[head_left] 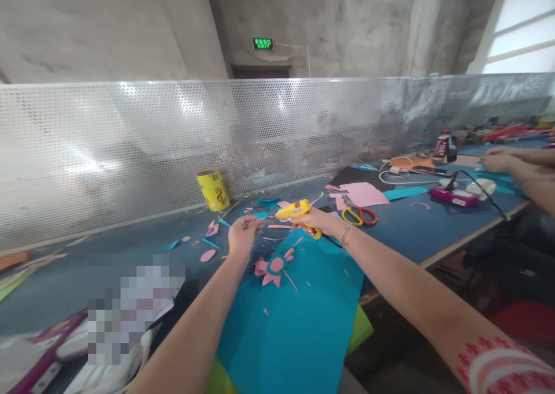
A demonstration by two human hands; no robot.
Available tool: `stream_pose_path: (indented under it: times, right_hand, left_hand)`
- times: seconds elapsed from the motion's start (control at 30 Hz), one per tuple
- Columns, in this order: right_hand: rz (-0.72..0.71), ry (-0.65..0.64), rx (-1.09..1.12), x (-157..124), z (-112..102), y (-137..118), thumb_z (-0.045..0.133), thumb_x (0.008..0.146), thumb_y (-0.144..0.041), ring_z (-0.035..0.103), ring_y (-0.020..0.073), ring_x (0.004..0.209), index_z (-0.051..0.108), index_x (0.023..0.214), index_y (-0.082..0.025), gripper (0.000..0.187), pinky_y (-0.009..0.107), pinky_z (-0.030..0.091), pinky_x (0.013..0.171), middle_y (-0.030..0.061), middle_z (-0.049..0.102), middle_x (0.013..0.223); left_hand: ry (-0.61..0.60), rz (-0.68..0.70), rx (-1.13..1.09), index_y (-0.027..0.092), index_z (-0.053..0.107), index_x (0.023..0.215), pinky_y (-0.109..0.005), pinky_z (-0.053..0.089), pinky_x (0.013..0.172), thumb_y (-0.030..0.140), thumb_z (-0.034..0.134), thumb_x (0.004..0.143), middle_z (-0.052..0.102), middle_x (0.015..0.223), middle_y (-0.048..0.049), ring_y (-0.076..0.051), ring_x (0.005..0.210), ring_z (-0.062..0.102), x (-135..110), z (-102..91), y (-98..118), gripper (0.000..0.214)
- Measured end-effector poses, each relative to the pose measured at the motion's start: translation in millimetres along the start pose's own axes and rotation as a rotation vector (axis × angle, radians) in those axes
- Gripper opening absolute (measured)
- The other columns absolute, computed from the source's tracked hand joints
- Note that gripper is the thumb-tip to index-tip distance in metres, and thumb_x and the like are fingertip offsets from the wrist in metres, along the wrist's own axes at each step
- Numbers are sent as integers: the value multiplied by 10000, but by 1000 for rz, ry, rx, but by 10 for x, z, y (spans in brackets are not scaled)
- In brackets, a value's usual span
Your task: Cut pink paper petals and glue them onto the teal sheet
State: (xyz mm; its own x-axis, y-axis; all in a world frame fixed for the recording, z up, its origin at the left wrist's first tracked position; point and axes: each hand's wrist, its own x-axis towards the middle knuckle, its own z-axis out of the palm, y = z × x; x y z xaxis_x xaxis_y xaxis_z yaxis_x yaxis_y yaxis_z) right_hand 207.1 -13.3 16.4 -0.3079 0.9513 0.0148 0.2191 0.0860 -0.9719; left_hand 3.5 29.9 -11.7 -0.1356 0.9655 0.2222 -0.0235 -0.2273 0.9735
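My right hand [321,220] is wrapped round a yellow hot glue gun [293,210], its nozzle pointing left. Just beyond the nozzle, my left hand [241,235] is closed in a pinch; the small thing at its fingertips is too small to name. Below both hands lies a large teal paper sheet [295,330]. On it rests a pink and teal paper flower [276,265] with loose strips around it. Pink and teal scraps, among them a pink oval [208,256], are scattered near my left hand.
Scissors [366,215] with yellow and red handles lie right of the gun by pink paper [364,194]. A yellow roll [213,190] stands before the perforated metal screen [151,151]. Further right are a purple power strip [453,196], cables and another person's hands [498,160].
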Motion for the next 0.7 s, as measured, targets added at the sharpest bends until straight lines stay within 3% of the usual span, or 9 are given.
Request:
stream_pose_path:
  times: [0.4,0.57,0.7]
  right_hand:
    - [-9,-15,26,23,-13,60,600,752,-291,363,28,339,531,949,-198,228,159,318,306,-33,606,661]
    - [-21,-21,60,57,-26,104,628,729,-274,365,30,340,506,1068,-220,365,155,312,308,-37,614,658]
    - [-19,1,59,64,-26,103,637,714,-269,362,27,349,549,971,-190,283,156,318,315,-25,624,664]
  left_hand:
    - [-61,15,2,148,614,708,-318,514,719,185,612,618,651,662,-41,-154,645,629,-19,39,-31,97]
    - [-23,21,-3,147,585,703,-308,504,675,213,611,594,613,619,-11,-130,577,592,-2,30,-7,130]
    - [-19,28,6,151,556,659,-277,491,634,228,600,579,594,633,6,-100,544,550,-5,29,6,119]
